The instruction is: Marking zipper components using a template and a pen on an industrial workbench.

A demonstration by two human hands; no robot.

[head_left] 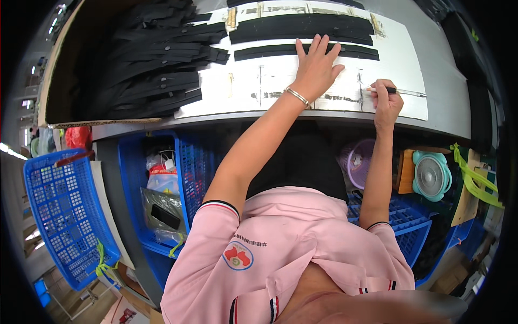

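The left hand (315, 67) lies flat, fingers spread, pressing on the lower black strip (360, 52) where it rests on the white template board (399, 54) on the worktop (448, 92). It grips nothing, just pins the strip down. The right hand (387, 100) is closed round a pen (406, 92), w/ the tip pointing right along the board's near edge, just beside a dark line on the board there.

Progress, judged from how things lie: two long black strips sit on the board, the wider one (302, 26) further back, the narrower one under the palm. A big heap of similar black strips (156, 59) lies to the left on the worktop, approx. touching the board's left edge (can't tell which are finished and which wait). So the marking looks mid-run at best: one strip held, pen not on it at this moment but below and to the right of it, on bare board. No fresh mark on the pinned strip can be made out.

The pinned strip runs left-right under the left hand and reaches past it toward the right hand, which sits nearer the person, apart from the strip.

Under the worktop: blue plastic baskets (65, 210), a small teal fan (431, 175), a purple tub (359, 162).
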